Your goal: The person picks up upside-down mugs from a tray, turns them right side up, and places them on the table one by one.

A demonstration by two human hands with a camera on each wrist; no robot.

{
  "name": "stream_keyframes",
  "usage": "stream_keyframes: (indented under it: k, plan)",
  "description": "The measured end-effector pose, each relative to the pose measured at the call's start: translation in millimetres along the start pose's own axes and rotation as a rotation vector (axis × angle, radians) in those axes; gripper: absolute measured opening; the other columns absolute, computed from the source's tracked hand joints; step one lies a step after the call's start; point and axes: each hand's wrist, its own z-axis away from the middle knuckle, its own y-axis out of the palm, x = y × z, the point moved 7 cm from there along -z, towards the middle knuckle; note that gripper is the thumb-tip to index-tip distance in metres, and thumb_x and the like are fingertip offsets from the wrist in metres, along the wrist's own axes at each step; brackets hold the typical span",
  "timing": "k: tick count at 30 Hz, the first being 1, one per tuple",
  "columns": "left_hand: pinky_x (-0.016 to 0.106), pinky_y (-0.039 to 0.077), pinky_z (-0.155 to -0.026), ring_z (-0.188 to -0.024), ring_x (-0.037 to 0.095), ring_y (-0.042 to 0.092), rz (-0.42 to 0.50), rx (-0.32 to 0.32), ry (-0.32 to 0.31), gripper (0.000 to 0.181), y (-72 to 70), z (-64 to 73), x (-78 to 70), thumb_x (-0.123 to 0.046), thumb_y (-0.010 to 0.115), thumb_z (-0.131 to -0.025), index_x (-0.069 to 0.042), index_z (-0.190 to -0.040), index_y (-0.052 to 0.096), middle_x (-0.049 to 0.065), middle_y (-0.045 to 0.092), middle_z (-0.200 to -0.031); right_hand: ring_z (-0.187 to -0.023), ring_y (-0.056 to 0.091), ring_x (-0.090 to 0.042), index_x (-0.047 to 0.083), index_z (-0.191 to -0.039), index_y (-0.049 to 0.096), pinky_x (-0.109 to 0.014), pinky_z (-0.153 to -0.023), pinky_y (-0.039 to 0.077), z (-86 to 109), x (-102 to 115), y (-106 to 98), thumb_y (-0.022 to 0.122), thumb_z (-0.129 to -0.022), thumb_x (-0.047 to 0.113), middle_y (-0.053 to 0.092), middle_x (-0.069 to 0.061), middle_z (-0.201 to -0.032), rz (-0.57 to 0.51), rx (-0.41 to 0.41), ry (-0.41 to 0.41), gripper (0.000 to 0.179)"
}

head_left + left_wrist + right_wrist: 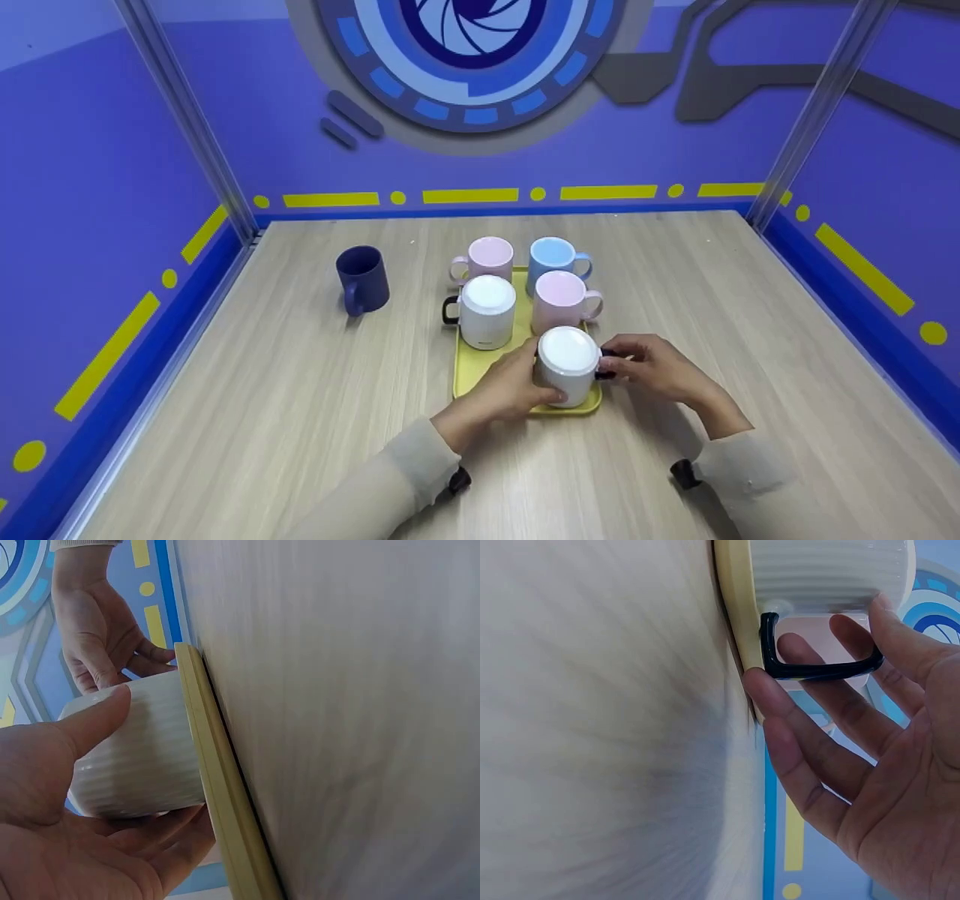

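A white ribbed mug (568,367) with a black handle (821,669) stands at the near right end of the yellow tray (480,373), its closed white face up. My left hand (514,382) grips its side, with the thumb (105,720) on one side of the wall and the fingers curved round the other. At the handle is my right hand (652,367), its thumb and forefinger at the handle's upper corner and other fingers behind it. The lower fingertips (759,682) come right at the tray's edge.
Also on the tray are a second white mug (487,313) with a black handle, two pink mugs (557,304) and a light blue mug (552,259). To the left, a dark blue mug (367,279) stands on the wooden table (300,390). Blue-purple panels (750,142) enclose the table.
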Motion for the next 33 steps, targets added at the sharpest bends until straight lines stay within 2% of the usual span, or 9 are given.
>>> stream_keyframes:
  k: [8, 13, 17, 20, 23, 29, 33]
  plan:
    - [0.046, 0.035, -0.123, -0.144, 0.028, 0.049, -0.04, -0.035, -0.003, 0.091, 0.9, 0.2, -4.2, -0.017, 0.089, -0.082, -0.01, -0.155, 0.036, 0.011, 0.052, -0.154, -0.108, 0.07, -0.031, 0.008, -0.117, 0.073, -0.039, -0.087, 0.062, -0.1, 1.8, 0.1, 0.067, -0.101, 0.024, 0.074, -0.014, -0.114, 0.005, 0.008, -0.016, 0.023]
    - [0.045, 0.037, -0.122, -0.143, 0.027, 0.05, -0.054, -0.049, 0.008, 0.089, -0.3, 0.4, -5.4, -0.018, 0.09, -0.081, -0.01, -0.153, 0.038, 0.01, 0.054, -0.152, -0.108, 0.07, -0.028, 0.009, -0.117, 0.073, -0.032, -0.088, 0.06, -0.1, 4.0, -0.3, 0.067, -0.102, 0.025, 0.075, -0.012, -0.114, 0.026, -0.005, -0.039, 0.023]
    - [0.045, 0.038, -0.121, -0.141, 0.027, 0.052, -0.063, -0.059, 0.022, 0.087, -1.5, 0.9, -5.2, -0.02, 0.09, -0.081, -0.009, -0.151, 0.039, 0.01, 0.056, -0.15, -0.108, 0.071, -0.027, 0.01, -0.118, 0.074, -0.037, -0.09, 0.061, -0.3, 5.3, 0.1, 0.066, -0.102, 0.024, 0.075, -0.011, -0.114, 0.037, -0.013, -0.056, 0.022]
    - [0.046, 0.039, -0.121, -0.14, 0.027, 0.053, -0.05, -0.062, 0.02, 0.087, -1.7, 1.3, -4.5, -0.02, 0.09, -0.081, -0.009, -0.151, 0.04, 0.01, 0.056, -0.15, -0.109, 0.072, -0.032, 0.008, -0.118, 0.073, -0.043, -0.091, 0.061, -0.8, 5.6, 0.8, 0.066, -0.102, 0.022, 0.076, -0.011, -0.114, 0.022, -0.012, -0.059, 0.022]
    - [0.045, 0.038, -0.121, -0.141, 0.026, 0.052, -0.04, -0.063, 0.015, 0.087, -1.7, 1.5, -4.3, -0.019, 0.09, -0.082, -0.009, -0.151, 0.04, 0.009, 0.055, -0.15, -0.109, 0.072, -0.036, 0.008, -0.119, 0.073, -0.044, -0.092, 0.061, -1.5, 6.6, 1.0, 0.066, -0.102, 0.02, 0.076, -0.012, -0.113, 0.017, -0.011, -0.063, 0.022]
    - [0.044, 0.038, -0.122, -0.142, 0.025, 0.051, -0.031, -0.07, 0.011, 0.087, -3.6, 2.2, -5.9, -0.02, 0.09, -0.081, -0.01, -0.152, 0.04, 0.008, 0.055, -0.151, -0.107, 0.073, -0.031, 0.01, -0.119, 0.073, -0.039, -0.09, 0.061, -0.9, 10.1, -1.1, 0.066, -0.102, 0.024, 0.076, -0.01, -0.114, 0.021, -0.012, -0.08, 0.023]
    - [0.044, 0.039, -0.121, -0.142, 0.024, 0.051, -0.012, -0.076, 0.016, 0.088, -6.4, 3.2, -8.8, -0.021, 0.09, -0.081, -0.011, -0.153, 0.04, 0.007, 0.054, -0.152, -0.107, 0.073, -0.031, 0.009, -0.12, 0.073, -0.04, -0.089, 0.062, -0.6, 12.0, -3.4, 0.065, -0.103, 0.024, 0.076, -0.011, -0.114, 0.018, -0.025, -0.088, 0.024]
